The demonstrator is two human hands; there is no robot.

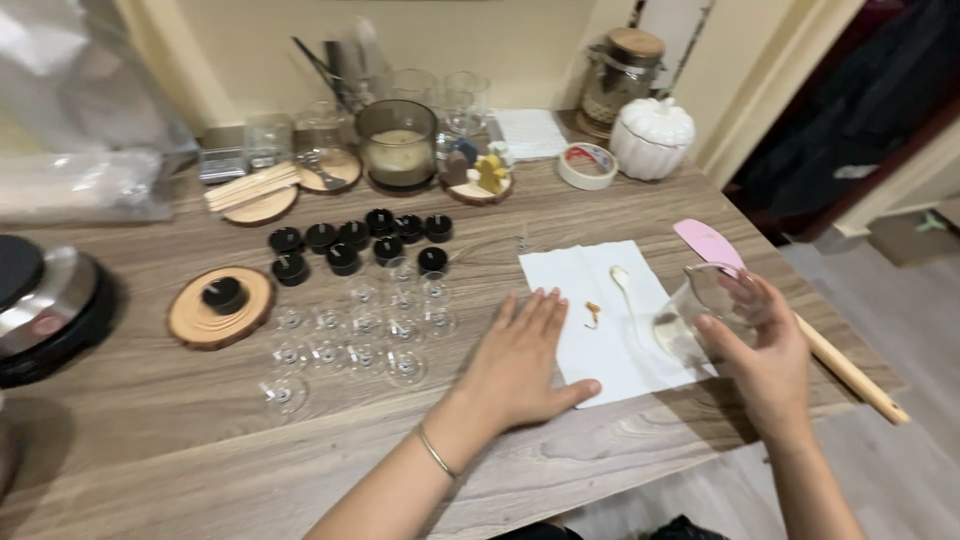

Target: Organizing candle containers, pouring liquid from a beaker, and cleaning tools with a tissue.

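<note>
While the left hand [520, 365] lies flat, fingers spread, on the white paper towel [600, 310] on the wood-grain table [150, 440], the right hand [765, 355] grips a clear glass cup [700, 315], tilted over the towel's right edge. Small clear empty candle cups [350, 335] stand just left of the towel.

The front edge of the wooden table [200, 470] is bare wood from the left corner across to the left hand [520, 365], which lies flat on the near left part of the white paper towel [600, 300]. Behind that strip, rows of small clear cups [350, 335] and black caps [350, 240] fill the middle, with a round wood slice [220, 307] to their left and a black-and-steel pot [45, 305] at the left edge. The back edge is crowded with jars [398, 145], glasses and a white lidded pot [652, 138]; at the right edge the right hand [765, 355] holds a clear glass cup [700, 315] over the pink spatula [790, 320].
</note>
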